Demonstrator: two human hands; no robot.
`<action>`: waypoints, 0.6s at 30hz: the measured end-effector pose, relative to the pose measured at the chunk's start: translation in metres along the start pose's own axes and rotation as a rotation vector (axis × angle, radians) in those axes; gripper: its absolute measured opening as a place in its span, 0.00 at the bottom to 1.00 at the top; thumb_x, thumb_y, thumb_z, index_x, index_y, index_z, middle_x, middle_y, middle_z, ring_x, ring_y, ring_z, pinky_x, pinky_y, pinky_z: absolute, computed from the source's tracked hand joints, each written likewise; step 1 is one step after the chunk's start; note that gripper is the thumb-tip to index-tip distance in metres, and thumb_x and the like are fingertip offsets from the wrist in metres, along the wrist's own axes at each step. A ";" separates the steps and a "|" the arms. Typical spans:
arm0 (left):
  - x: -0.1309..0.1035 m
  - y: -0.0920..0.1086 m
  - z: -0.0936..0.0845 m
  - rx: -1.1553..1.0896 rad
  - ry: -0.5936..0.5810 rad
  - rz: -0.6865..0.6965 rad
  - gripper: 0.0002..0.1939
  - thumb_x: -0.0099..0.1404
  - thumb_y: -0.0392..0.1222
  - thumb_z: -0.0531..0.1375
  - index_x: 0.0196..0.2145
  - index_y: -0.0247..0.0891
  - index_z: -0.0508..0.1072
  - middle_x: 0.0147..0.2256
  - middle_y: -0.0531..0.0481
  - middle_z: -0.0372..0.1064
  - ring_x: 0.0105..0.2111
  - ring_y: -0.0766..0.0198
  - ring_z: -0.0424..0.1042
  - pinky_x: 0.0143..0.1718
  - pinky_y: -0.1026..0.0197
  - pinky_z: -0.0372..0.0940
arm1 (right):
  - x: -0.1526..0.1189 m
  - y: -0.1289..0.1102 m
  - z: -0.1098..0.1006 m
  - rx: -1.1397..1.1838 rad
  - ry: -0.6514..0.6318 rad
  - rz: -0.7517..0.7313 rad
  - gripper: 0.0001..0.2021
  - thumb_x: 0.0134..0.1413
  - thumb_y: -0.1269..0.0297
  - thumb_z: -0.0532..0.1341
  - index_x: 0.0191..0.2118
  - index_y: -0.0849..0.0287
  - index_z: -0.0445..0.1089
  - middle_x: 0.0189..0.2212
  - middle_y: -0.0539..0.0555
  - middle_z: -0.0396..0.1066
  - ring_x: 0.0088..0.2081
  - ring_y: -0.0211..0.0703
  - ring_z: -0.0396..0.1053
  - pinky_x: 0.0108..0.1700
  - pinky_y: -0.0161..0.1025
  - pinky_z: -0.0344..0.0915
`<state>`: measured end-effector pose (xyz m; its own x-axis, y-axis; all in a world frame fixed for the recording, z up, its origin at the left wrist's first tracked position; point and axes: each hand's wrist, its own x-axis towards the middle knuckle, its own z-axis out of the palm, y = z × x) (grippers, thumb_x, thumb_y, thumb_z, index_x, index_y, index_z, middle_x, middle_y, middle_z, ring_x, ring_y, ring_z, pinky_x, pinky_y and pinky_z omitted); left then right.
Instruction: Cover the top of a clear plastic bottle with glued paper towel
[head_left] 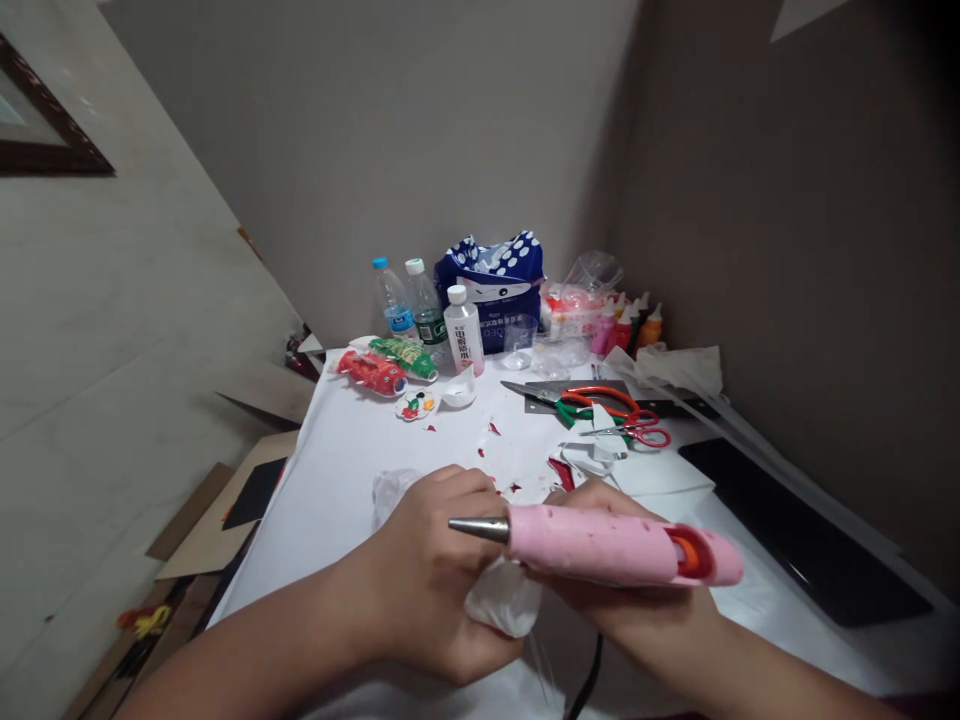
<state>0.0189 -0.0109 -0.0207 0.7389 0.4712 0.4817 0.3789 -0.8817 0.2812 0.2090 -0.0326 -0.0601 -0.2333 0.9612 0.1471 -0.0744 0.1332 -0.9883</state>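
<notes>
In the foreground my right hand [637, 612] is closed round a pink hot glue gun [592, 543]. Its metal nozzle points left, across the front of my left hand [439, 570]. Fingers of my left hand wrap round a white, crumpled, tissue-like object [506, 600], whose rounded end shows below the nozzle. More white material [390, 490] sticks out behind that hand. A black cord [589, 680] hangs beneath the glue gun, and thin clear strands dangle from the white object. Red scraps [561, 474] lie on the table just beyond my hands.
Scissors [600, 400] and white paper pieces lie right of centre, beside a long black panel [802, 530]. Red [371, 373] and green [405, 355] fish-like crafts, a paint palette [416, 404], bottles [465, 330], a blue bag [491, 290] and paint bottles [622, 328] stand farther back.
</notes>
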 end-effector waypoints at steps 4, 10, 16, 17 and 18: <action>0.001 0.000 0.000 -0.013 0.009 -0.002 0.11 0.43 0.36 0.61 0.25 0.39 0.61 0.23 0.54 0.58 0.24 0.66 0.58 0.25 0.59 0.51 | -0.003 -0.006 -0.001 -0.022 -0.007 -0.003 0.09 0.43 0.63 0.70 0.29 0.55 0.69 0.25 0.51 0.74 0.27 0.44 0.69 0.29 0.39 0.66; 0.002 0.000 -0.001 -0.031 -0.017 -0.023 0.12 0.44 0.38 0.61 0.27 0.39 0.62 0.25 0.54 0.58 0.25 0.65 0.60 0.26 0.59 0.56 | -0.002 -0.006 0.005 -0.044 0.066 0.008 0.08 0.44 0.66 0.69 0.30 0.55 0.69 0.25 0.49 0.73 0.27 0.42 0.70 0.29 0.37 0.67; 0.002 0.000 -0.002 0.039 0.000 -0.012 0.10 0.44 0.38 0.59 0.25 0.39 0.61 0.24 0.54 0.56 0.24 0.66 0.59 0.25 0.60 0.55 | -0.001 -0.005 0.004 -0.023 0.024 -0.005 0.06 0.47 0.67 0.67 0.28 0.55 0.68 0.25 0.50 0.72 0.26 0.41 0.68 0.28 0.37 0.66; 0.003 0.000 -0.001 0.050 -0.002 -0.017 0.10 0.44 0.38 0.60 0.25 0.39 0.61 0.24 0.54 0.57 0.24 0.66 0.59 0.25 0.60 0.56 | -0.001 -0.005 0.005 -0.015 0.028 -0.004 0.06 0.47 0.67 0.67 0.28 0.54 0.68 0.25 0.50 0.72 0.26 0.41 0.68 0.28 0.37 0.66; 0.003 0.001 -0.001 0.062 -0.012 -0.017 0.10 0.44 0.39 0.60 0.25 0.39 0.61 0.24 0.53 0.57 0.24 0.66 0.59 0.25 0.60 0.56 | 0.000 -0.005 0.005 -0.012 0.027 -0.004 0.06 0.47 0.67 0.67 0.28 0.55 0.69 0.25 0.50 0.71 0.26 0.41 0.68 0.28 0.37 0.66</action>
<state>0.0206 -0.0100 -0.0181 0.7385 0.4858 0.4675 0.4249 -0.8738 0.2367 0.2041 -0.0349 -0.0553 -0.2070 0.9668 0.1499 -0.0639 0.1396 -0.9881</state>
